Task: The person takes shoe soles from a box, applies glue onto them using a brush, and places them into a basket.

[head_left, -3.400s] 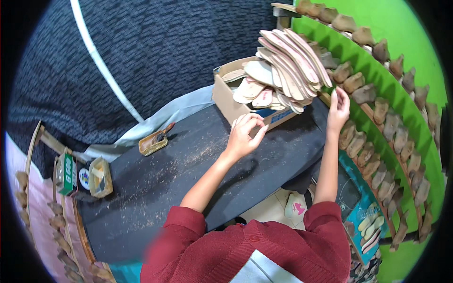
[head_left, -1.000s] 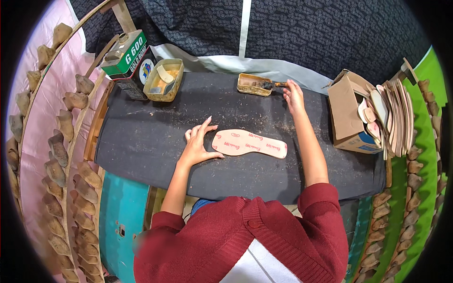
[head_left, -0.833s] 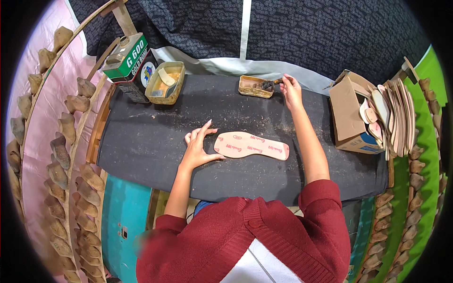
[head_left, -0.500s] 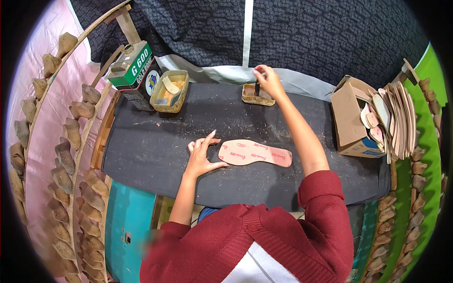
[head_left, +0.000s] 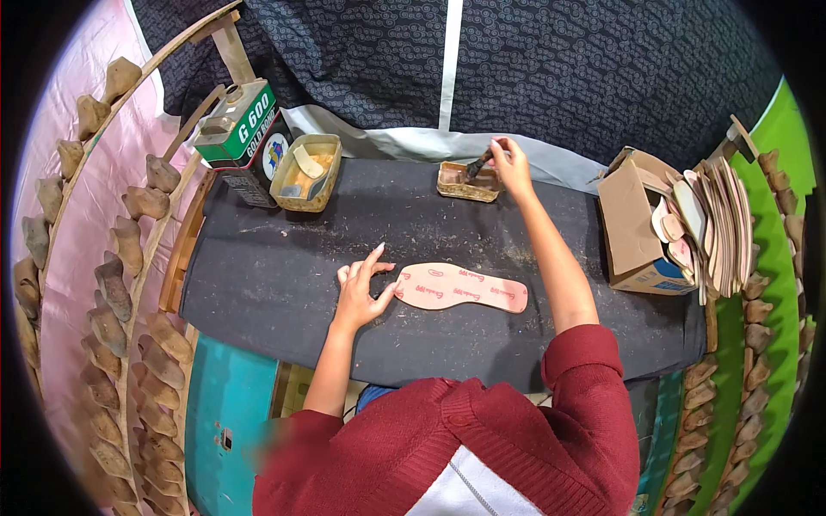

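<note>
Insole (head_left: 462,288) lies flat, printed side up, on the dark surface (head_left: 275,284). Beside its broader left end, the left hand (head_left: 354,301) is spread, thumb and fingers apart, gripping nothing; whether the thumb touches the edge, I cannot tell. The right hand (head_left: 514,170) pinches a brush (head_left: 477,166), its dark end in the small tray (head_left: 466,196).

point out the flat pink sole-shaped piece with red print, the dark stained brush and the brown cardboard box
Flat pink sole-shaped piece (head_left: 462,288): head view, middle of its printed face.
Dark stained brush (head_left: 477,166): head view, its uncovered dark length.
Brown cardboard box (head_left: 628,225): head view, its plain left side wall.
</note>
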Tool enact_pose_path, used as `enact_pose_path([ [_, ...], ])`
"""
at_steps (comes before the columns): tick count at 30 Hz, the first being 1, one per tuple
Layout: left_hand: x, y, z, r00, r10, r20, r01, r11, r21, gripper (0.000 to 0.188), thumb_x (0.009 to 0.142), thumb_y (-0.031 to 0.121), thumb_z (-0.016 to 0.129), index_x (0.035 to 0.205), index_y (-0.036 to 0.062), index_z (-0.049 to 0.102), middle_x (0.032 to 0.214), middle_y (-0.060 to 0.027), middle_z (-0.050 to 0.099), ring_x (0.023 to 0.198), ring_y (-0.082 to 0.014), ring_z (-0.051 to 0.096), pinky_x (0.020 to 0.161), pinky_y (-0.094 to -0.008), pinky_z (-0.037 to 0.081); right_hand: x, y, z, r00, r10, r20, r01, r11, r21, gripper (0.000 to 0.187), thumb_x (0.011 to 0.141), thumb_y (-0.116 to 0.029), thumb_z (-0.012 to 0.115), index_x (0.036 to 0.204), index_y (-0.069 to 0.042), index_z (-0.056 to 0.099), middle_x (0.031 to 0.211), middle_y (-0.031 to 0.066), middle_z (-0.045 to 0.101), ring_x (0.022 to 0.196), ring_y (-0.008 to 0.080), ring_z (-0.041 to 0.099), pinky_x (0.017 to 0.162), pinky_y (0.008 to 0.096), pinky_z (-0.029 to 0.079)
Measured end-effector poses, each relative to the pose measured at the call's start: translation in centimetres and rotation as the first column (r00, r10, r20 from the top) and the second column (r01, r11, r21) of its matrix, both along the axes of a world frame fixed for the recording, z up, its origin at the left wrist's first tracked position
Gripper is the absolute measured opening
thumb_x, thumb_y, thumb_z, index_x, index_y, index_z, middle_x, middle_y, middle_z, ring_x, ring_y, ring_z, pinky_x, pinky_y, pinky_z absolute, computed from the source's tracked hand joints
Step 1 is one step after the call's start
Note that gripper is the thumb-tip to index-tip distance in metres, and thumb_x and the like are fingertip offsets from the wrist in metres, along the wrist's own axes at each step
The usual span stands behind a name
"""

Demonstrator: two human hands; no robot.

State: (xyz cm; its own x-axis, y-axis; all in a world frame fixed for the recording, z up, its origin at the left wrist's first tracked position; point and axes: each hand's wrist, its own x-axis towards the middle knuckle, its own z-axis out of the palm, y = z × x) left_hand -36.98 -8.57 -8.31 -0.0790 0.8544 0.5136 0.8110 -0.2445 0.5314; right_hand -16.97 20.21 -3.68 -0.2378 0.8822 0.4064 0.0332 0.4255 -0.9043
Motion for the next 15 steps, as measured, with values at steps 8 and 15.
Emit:
enact_pose_path([
  [8,0.4,0.6,-0.6,1.000,0.023,0.020,-0.024,0.999,0.033,0.056,0.069,0.015,0.062,0.120,0.0105,0.040,0.085,0.0033,0.060,0.082,-0.0118,0.050,0.079,-0.0322,0.027,4.9,-0.3,-0.5,0.996,-0.083,-0.031,0.083,0.997,0.004,0.023,0.085,-0.020,0.049,0.097,-0.001,0.050,0.081,0.0018,0.053,0.058,0.0066,0.051,0.051,0.0187,0.042],
  [15,0.5,0.4,-0.5,1.000,0.008,0.007,-0.008,0.999,0.032,0.046,0.069,0.014,0.061,0.114,0.0122,0.046,0.083,0.0044,0.060,0.080,-0.0123,0.051,0.077,-0.0319,0.027,4.8,-1.9,1.4,0.995,-0.064,-0.073,0.070,0.994,0.089,0.022,0.084,-0.017,0.049,0.099,-0.001,0.050,0.083,0.0021,0.052,0.059,0.0060,0.050,0.054,0.0180,0.042],
])
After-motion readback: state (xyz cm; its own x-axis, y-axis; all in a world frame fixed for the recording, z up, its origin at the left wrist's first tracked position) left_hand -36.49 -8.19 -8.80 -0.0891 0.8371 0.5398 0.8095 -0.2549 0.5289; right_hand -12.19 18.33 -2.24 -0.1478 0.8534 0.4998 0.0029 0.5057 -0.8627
